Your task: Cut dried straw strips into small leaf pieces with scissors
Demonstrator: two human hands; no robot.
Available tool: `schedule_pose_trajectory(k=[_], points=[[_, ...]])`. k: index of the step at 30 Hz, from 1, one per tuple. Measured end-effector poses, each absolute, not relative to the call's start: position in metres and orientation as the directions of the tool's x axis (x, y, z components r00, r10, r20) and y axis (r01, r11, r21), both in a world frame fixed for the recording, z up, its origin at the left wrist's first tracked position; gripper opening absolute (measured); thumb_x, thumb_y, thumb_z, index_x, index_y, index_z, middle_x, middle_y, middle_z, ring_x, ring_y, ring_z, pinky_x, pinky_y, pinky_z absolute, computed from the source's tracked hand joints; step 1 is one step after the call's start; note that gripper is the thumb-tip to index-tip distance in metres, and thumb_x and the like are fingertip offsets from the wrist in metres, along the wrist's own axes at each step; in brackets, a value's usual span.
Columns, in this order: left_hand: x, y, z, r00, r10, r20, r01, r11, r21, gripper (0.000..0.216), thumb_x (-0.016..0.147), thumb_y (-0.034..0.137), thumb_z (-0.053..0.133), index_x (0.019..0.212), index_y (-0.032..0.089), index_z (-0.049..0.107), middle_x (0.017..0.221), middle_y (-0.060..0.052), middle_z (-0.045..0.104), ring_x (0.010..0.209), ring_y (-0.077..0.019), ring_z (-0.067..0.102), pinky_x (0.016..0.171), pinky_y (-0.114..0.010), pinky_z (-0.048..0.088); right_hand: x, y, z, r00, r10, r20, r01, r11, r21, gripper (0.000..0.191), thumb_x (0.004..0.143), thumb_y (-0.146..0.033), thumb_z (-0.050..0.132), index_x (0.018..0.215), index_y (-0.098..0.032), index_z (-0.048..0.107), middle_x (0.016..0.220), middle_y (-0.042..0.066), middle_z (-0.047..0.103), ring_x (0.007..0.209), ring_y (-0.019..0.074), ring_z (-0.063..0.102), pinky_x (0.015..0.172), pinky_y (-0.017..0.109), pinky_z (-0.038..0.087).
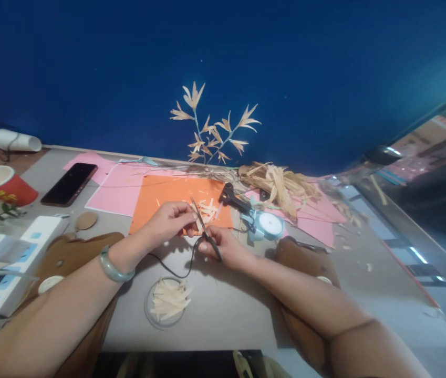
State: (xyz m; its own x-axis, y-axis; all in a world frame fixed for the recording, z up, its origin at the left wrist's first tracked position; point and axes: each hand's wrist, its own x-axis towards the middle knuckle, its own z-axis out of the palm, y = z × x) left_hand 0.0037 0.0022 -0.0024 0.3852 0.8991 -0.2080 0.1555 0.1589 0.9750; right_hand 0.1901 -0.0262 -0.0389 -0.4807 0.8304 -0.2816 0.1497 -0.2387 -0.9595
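Note:
My right hand [226, 248] is closed round the dark handles of a pair of scissors [202, 223], whose blades point up and away from me. Close to the blades, the fingers of my left hand [173, 219] are pinched together; whatever lies in them is too small to make out. Pale husk cuttings [208, 210] are scattered on the orange sheet [155, 194] just beyond both hands. Nearer to me, cut pale husk pieces [169, 299] lie in a clear round dish [147, 310]. A black cord [175, 274] runs on the table under my hands.
A black glue gun [234, 199] lies beside a light blue object with a white disc [272, 224]. Behind are dried husks [278, 184] and a husk-flower branch [218, 139]. At left are a phone [70, 184], a red paper cup [4, 186] and a power strip [26, 257].

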Motion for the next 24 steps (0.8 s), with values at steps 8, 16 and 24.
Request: schedule_pose_trajectory(k=[8, 16, 24], points=[[0.0044, 0.0011, -0.0017, 0.371, 0.904, -0.212, 0.140, 0.171, 0.975, 0.023, 0.077, 0.034, 0.058, 0.068, 0.013, 0.060, 0.062, -0.003, 0.063, 0.053, -0.0090, 0.056, 0.048, -0.019, 0.038, 0.1911, -0.0270, -0.0421, -0.462, 0.843, -0.276, 0.171, -0.221, -0.960, 0.052, 0.064, -0.057, 0.074, 0.064, -0.021, 0.037, 0.044, -0.008, 0.050, 0.040, 0.0064, 0.040, 0.042, 0.020, 0.028], [0.0054, 0.0000, 0.0026, 0.370, 0.900, -0.229, 0.117, 0.199, 0.973, 0.023, 0.075, 0.034, 0.061, 0.065, 0.014, 0.057, 0.061, -0.002, 0.062, 0.053, -0.0092, 0.057, 0.048, -0.018, 0.038, 0.1929, -0.0256, -0.0415, -0.441, 0.858, -0.262, 0.218, -0.180, -0.959, 0.049, 0.067, -0.053, 0.074, 0.061, -0.021, 0.038, 0.042, -0.008, 0.049, 0.039, 0.0067, 0.040, 0.042, 0.021, 0.027], [0.0040, 0.0003, 0.0006, 0.376, 0.892, -0.250, 0.112, 0.224, 0.968, 0.022, 0.080, 0.034, 0.055, 0.068, 0.015, 0.056, 0.060, 0.000, 0.061, 0.054, -0.0090, 0.057, 0.051, -0.018, 0.039, 0.1896, -0.0264, -0.0411, -0.485, 0.832, -0.269, 0.156, -0.220, -0.963, 0.051, 0.064, -0.060, 0.072, 0.070, -0.020, 0.041, 0.048, -0.007, 0.051, 0.044, 0.0070, 0.043, 0.044, 0.021, 0.031]])
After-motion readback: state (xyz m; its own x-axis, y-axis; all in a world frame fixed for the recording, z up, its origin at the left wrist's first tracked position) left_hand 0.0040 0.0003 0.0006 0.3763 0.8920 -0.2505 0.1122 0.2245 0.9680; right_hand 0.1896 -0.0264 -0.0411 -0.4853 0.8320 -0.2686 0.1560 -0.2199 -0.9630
